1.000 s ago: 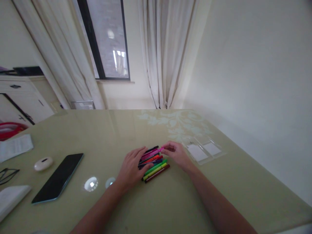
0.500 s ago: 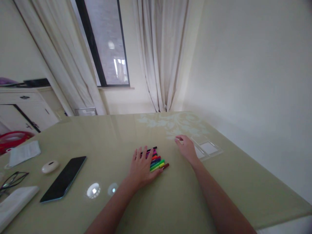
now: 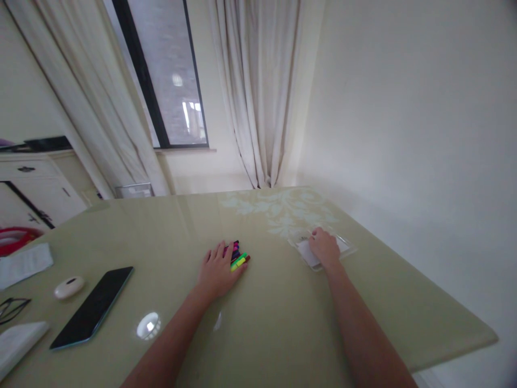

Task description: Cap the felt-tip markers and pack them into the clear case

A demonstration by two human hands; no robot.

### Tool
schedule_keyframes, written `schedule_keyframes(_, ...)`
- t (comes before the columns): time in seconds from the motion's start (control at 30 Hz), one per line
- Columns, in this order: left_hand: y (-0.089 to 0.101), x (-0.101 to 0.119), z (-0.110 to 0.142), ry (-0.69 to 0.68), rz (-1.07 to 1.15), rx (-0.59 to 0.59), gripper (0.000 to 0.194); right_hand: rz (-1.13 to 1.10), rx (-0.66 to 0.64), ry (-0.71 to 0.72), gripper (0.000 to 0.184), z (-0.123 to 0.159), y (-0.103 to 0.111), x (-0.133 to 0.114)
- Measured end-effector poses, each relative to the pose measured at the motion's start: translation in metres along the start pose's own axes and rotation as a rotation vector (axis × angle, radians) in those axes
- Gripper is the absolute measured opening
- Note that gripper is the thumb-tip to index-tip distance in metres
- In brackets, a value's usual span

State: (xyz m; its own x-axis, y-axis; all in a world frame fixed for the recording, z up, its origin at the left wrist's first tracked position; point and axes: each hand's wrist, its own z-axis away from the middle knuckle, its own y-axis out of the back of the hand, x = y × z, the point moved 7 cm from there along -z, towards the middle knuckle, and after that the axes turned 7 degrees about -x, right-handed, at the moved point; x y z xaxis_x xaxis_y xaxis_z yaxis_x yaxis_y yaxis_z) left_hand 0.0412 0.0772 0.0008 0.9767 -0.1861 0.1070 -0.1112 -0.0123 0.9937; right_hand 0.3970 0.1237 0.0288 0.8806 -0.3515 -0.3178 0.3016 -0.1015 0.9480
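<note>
My left hand [image 3: 220, 269] covers a bunch of coloured felt-tip pens [image 3: 239, 262] on the table. Its fingers reach over one side and the thumb lies along the other. Green, yellow, pink, dark and brown-red barrels show beyond the fingers; the rest are hidden under the palm. Further right, my right hand [image 3: 324, 246] has its fingers curled down on a flat, clear plastic case [image 3: 309, 256] with whitish panels. The fingertips are partly hidden, and the case lies flat on the tabletop.
A black-screened phone [image 3: 95, 307], a white rounded case [image 3: 69, 288], eyeglasses [image 3: 14, 310], a white box [image 3: 20, 345] and a paper sheet [image 3: 26, 264] lie on the left. The pale green table [image 3: 262, 334] stretches toward the wall and curtains.
My right hand has come down onto the clear case, its fingers now curled. My left hand has drawn the pens into a tighter bunch and shifted left. The view has turned slightly right.
</note>
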Motion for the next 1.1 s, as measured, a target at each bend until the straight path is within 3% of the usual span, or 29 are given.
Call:
schedule_keyframes(0.23,0.001,-0.071,-0.003,0.174,-0.008,-0.022,0.098,-0.060,-0.034,0.085,0.037,0.004,-0.005,-0.009)
schedule_keyframes(0.4,0.008,-0.103,-0.010,0.302,0.002,0.001,0.108,-0.117,-0.081,0.297,0.033,0.018,-0.023,-0.047)
schedule_keyframes(0.57,0.006,-0.095,-0.013,0.266,-0.004,0.047,0.099,-0.147,-0.121,0.523,0.038,0.042,-0.045,-0.091)
schedule_keyframes(0.73,0.004,-0.094,-0.004,0.270,-0.025,0.072,0.093,-0.190,-0.136,0.694,0.044,0.067,-0.051,-0.116)
schedule_keyframes(0.9,0.019,-0.088,0.007,0.215,-0.062,0.208,0.065,-0.213,-0.212,0.731,0.035,0.082,-0.050,-0.126)
schedule_keyframes(1.1,0.029,-0.054,0.013,-0.006,-0.049,0.273,0.033,-0.252,-0.232,0.729,0.026,0.090,-0.047,-0.126)
